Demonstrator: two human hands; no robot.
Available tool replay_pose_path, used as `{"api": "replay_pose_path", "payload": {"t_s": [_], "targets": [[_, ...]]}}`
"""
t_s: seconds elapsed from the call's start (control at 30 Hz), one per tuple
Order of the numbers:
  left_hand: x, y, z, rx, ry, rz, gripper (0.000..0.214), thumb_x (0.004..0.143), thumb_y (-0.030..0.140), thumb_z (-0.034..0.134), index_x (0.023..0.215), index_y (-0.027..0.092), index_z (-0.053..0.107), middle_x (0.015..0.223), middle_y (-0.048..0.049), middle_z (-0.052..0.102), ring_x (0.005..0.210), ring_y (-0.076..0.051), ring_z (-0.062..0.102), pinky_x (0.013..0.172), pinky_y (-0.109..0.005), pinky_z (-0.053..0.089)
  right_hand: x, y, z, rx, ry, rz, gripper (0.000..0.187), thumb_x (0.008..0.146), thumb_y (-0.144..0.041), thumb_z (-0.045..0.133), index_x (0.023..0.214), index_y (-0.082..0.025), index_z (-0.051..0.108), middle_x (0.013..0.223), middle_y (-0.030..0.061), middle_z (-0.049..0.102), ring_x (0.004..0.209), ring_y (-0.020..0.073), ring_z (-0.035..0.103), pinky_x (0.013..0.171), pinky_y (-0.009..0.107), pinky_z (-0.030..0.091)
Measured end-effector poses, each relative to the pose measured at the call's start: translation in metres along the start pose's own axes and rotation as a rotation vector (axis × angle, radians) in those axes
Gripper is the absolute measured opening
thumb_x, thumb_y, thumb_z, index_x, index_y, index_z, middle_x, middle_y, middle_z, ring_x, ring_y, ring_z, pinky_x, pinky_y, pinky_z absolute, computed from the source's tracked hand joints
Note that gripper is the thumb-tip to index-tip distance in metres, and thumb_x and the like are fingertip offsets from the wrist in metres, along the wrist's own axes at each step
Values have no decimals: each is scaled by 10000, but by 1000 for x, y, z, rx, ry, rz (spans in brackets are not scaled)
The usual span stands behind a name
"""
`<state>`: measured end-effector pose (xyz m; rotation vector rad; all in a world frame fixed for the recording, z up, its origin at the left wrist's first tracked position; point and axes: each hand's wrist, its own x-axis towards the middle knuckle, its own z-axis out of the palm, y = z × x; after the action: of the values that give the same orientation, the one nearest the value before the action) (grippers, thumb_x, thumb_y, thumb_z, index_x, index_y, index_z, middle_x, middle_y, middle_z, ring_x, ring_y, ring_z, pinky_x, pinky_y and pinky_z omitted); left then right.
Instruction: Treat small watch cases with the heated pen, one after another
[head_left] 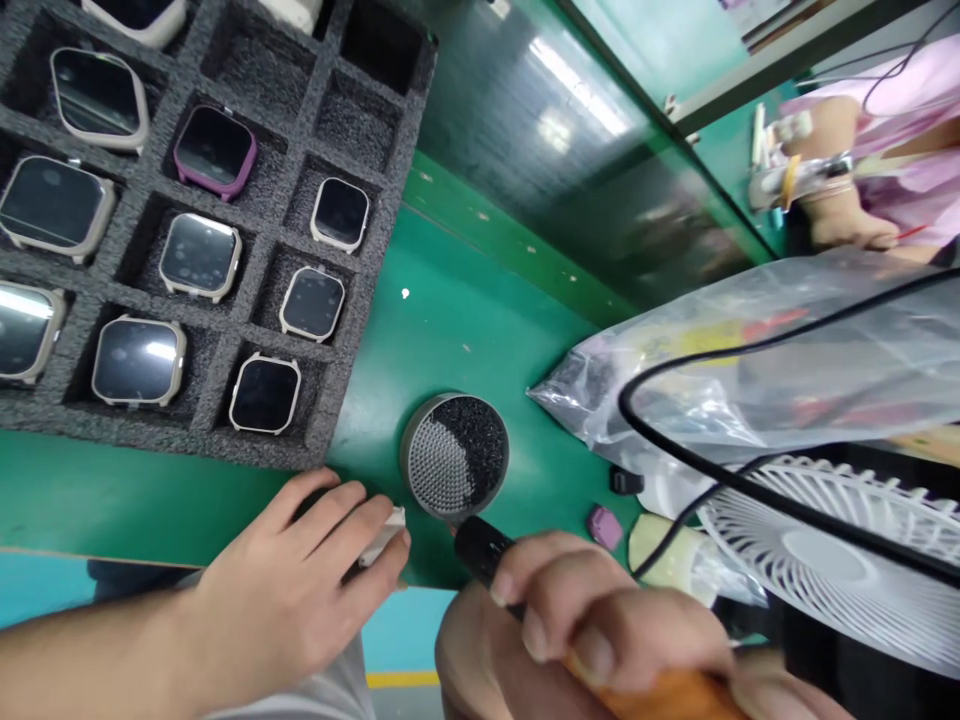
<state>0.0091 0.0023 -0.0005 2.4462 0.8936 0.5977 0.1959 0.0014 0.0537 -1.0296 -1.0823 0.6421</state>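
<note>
My right hand, at the lower right, is closed around a screwdriver with a black front part and an orange handle. Its front end points at the near rim of a round metal dish. Small black screws lie heaped in one half of the dish, and the other half shows a dimpled plate. At the table's near edge, my left hand has its fingers curled over a small pale piece. Most of that piece is hidden under the fingers.
A grey foam tray at left holds several square watches in its compartments. A clear plastic bag, a black cable, a white fan and a small purple piece are at right. Beyond, a co-worker's hand shows.
</note>
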Motion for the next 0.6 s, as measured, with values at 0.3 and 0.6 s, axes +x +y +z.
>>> {"api": "replay_pose_path", "payload": {"t_s": [0.3, 0.6], "targets": [[0, 0, -1, 10, 3, 4, 289, 1014, 317, 655, 1271, 194, 705, 1322, -70, 658, 1178, -284, 573, 1105, -513, 350, -16, -3, -12, -12, -169, 104, 259, 1039, -253, 478, 794, -229, 559, 614, -102, 511, 462, 62, 566, 517, 263, 584], [4, 0, -3, 5, 14, -11, 248, 1043, 294, 585, 1225, 197, 723, 1312, -73, 665, 1169, -274, 570, 1086, -494, 353, -15, -5, -9, -88, -187, 128, 275, 1034, -286, 392, 814, -271, 557, 545, -91, 451, 373, 92, 455, 416, 268, 502]]}}
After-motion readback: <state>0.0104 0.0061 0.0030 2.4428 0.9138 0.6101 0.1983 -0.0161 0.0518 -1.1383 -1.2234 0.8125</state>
